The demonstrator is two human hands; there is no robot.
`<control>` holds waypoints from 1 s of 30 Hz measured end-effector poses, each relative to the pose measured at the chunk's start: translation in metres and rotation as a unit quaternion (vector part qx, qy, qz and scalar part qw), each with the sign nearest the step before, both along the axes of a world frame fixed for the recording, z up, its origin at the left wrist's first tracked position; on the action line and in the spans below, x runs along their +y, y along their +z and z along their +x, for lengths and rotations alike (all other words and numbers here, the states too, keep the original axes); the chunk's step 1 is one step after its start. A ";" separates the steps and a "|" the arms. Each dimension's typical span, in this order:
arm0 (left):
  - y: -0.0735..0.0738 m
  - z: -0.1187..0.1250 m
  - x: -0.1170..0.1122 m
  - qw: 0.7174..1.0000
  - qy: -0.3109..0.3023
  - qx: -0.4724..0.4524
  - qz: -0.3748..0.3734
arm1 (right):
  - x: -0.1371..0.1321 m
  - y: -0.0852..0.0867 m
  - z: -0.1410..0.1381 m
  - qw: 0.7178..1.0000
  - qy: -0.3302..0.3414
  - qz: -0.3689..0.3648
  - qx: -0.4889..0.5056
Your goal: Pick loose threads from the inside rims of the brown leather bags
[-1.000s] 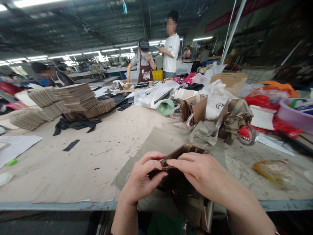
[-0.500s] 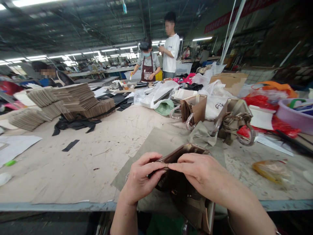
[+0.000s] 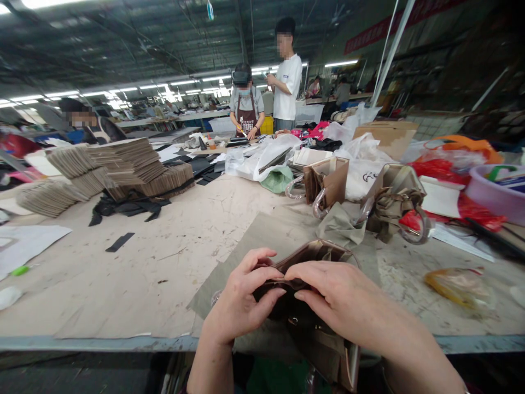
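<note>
A brown handbag (image 3: 328, 350) stands at the table's front edge, its mouth facing me and a small metal fitting showing inside. My left hand (image 3: 246, 290) grips the bag's upper edge from the left, fingers behind it and thumb in front. From the right, my right hand (image 3: 340, 290) holds the same edge, its thumb near my left thumb. The hands nearly meet at that edge. Part of the bag is hidden behind my right hand and forearm. Beneath the bag lies a grey-green sheet (image 3: 254, 235).
Two brown bags, one upright (image 3: 328, 180) and one with bunched fabric (image 3: 396, 202), stand beyond my hands. Stacked beige panels (image 3: 127, 164) are at left. A yellowish plastic packet (image 3: 455, 284) and a purple basin (image 3: 496, 191) lie right. Co-workers are across the table.
My thumbs have come down and apart from the pinched edge, and both hands sit slightly differently on it. The co-worker in the apron has brought both hands together over the table.
</note>
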State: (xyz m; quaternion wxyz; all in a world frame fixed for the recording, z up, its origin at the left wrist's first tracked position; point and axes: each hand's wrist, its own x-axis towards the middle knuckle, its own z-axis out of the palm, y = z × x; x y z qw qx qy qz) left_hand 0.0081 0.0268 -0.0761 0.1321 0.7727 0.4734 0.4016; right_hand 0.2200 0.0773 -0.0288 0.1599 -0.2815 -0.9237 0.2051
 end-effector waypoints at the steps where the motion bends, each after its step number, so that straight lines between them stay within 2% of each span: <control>1: 0.000 0.001 0.000 1.000 -0.002 -0.001 0.001 | -0.002 0.000 -0.001 1.000 -0.005 -0.010 -0.003; 8: 0.000 0.001 -0.001 1.000 0.001 -0.011 0.006 | -0.003 -0.001 -0.009 0.999 -0.035 -0.012 -0.009; 17: -0.008 -0.006 0.002 0.996 -0.034 -0.048 0.072 | -0.001 0.001 -0.005 0.999 0.003 0.024 0.023; 24: -0.009 -0.009 0.003 0.996 -0.037 -0.022 0.078 | 0.001 -0.001 -0.004 0.999 0.025 0.019 0.045; 30: -0.005 -0.005 0.001 0.998 -0.023 -0.016 0.064 | 0.001 -0.003 -0.004 0.999 0.005 0.029 0.032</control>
